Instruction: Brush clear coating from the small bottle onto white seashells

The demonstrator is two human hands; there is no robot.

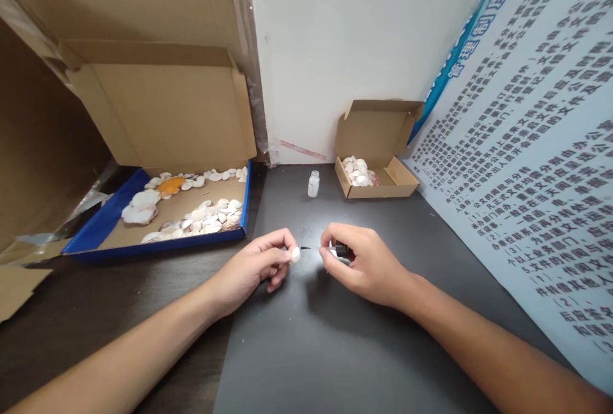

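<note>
A small white seashell is pinched between the thumb and fingers of my left hand. My right hand grips the dark cap of a thin applicator brush, whose dark tip points left and reaches close to the shell; whether it touches, I cannot tell. Something white, partly hidden, shows beneath my right fingers. Beyond both hands, a small open bottle of whitish, clear look stands upright on the dark grey mat.
Left, a blue-edged cardboard box lies open, with several white shells and an orange shell inside. Back right, a small open cardboard box holds more shells. A white panel and a printed poster border the table.
</note>
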